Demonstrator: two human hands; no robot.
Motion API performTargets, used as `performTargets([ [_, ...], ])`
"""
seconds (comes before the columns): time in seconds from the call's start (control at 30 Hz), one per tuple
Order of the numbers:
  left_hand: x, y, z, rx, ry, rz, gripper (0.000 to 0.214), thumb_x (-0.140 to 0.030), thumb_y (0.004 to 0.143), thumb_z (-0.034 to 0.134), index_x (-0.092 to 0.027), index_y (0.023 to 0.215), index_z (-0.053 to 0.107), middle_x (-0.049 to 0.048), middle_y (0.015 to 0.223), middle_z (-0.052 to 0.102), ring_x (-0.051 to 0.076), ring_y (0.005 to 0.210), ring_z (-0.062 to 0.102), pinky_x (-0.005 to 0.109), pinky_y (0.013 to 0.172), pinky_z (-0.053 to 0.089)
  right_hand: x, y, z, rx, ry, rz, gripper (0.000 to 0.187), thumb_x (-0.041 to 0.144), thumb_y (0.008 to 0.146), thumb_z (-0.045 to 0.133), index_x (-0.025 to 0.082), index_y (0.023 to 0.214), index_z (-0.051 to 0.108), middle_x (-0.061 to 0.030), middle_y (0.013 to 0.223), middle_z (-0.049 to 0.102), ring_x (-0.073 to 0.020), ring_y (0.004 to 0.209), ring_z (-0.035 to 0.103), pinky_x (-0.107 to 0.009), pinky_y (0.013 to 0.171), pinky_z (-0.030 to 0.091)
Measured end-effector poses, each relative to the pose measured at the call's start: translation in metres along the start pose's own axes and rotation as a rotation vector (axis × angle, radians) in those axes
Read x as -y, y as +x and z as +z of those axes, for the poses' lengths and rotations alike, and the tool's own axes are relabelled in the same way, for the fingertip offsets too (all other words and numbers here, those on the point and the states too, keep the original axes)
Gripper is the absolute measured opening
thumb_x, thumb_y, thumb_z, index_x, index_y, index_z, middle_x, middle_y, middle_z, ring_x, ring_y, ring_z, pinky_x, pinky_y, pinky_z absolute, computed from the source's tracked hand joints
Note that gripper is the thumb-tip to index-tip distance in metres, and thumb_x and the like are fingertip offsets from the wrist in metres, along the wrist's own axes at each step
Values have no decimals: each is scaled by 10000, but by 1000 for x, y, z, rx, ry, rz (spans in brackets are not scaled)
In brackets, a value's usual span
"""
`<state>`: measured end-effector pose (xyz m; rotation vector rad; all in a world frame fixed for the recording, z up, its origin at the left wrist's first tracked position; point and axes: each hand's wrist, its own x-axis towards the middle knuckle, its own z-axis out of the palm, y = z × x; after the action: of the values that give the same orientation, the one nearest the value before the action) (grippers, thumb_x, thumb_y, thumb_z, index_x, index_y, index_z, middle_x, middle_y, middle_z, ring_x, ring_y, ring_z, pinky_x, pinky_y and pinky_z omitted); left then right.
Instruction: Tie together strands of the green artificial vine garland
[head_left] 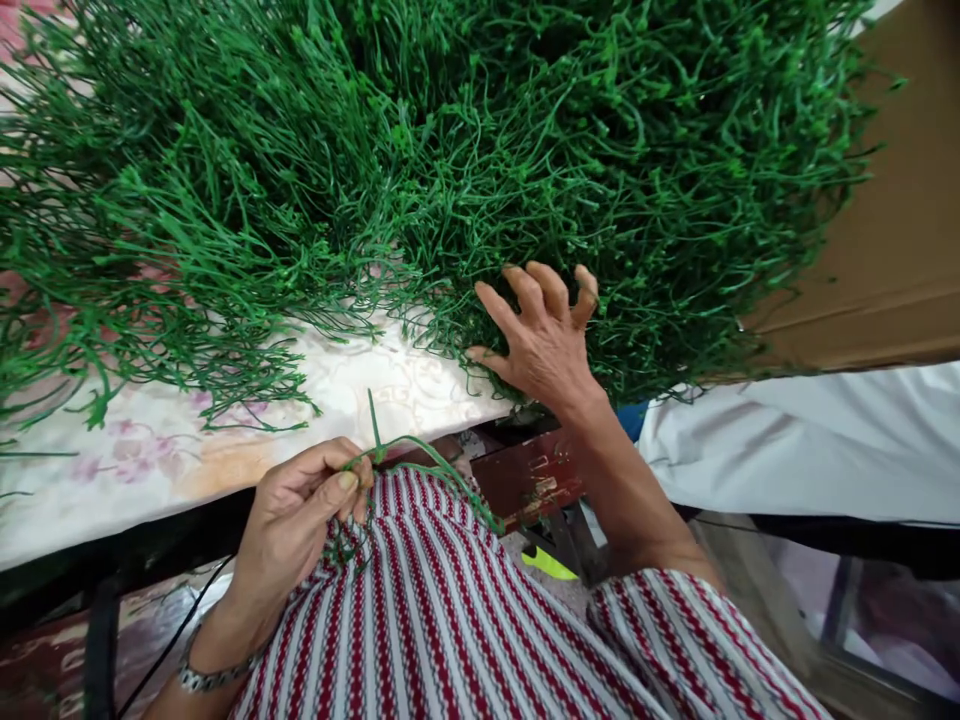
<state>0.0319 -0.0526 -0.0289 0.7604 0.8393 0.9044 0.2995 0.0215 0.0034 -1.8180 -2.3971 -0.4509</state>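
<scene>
My left hand (304, 510) is closed in a pinch on a thin green plastic stem (420, 447) above my lap. Its branches bend off to the right, and one straight end sticks up. A curled clump of the same green strands (351, 545) hangs beneath the fingers. My right hand (546, 335) rests palm down, fingers spread, at the front edge of a big heap of green artificial stems (645, 180). Its fingertips touch the strands; nothing is gripped that I can see.
The heap lies on a table with a pale flowered cloth (127, 455). A cardboard box (900, 200) stands at the right, with white cloth (810, 440) below it. Dark red wood (532, 475) and a yellow-green item (550, 564) show under the table edge.
</scene>
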Motion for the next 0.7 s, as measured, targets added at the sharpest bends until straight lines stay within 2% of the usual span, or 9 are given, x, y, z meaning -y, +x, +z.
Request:
performTargets([
  [0.17, -3, 0, 3, 5, -2, 28, 70, -165, 793, 554, -169, 778, 622, 12, 772, 548, 68, 539, 473, 218, 502, 397, -2, -5, -17, 118, 82, -81, 716, 504, 702, 621, 268, 1317, 340, -104, 1351, 369, -303, 1244, 291, -557, 1035, 106],
  [0.33, -4, 1, 3, 28, 3, 63, 79, -147, 799, 545, -166, 794, 622, 12, 791, 547, 64, 530, 484, 225, 509, 407, -11, -2, -45, 214, 123, -132, 806, 426, 660, 694, 263, 1341, 296, -128, 1356, 345, -327, 1217, 312, -513, 960, 290],
  [0.43, -3, 1, 2, 34, 4, 52, 71, -156, 796, 550, -157, 788, 621, 20, 788, 552, 66, 524, 477, 234, 511, 415, -14, 4, -55, 223, 170, -172, 794, 398, 663, 701, 246, 1337, 310, -134, 1334, 366, -324, 1179, 364, -487, 938, 340],
  [0.6, -3, 1, 0, 43, 28, 28, 60, -176, 789, 564, -151, 764, 612, 22, 768, 553, 68, 516, 482, 235, 509, 409, -9, 12, -50, 218, 291, -209, 706, 400, 702, 670, 205, 1309, 367, -125, 1236, 473, -274, 1123, 450, -434, 934, 398],
  [0.7, -2, 1, -1, 26, 74, 35, 83, -211, 796, 562, -145, 760, 598, 22, 746, 553, 67, 495, 475, 232, 492, 398, -3, 11, -43, 152, 350, -191, 545, 387, 745, 627, 197, 1230, 465, -112, 1186, 527, -260, 1092, 492, -426, 921, 422],
])
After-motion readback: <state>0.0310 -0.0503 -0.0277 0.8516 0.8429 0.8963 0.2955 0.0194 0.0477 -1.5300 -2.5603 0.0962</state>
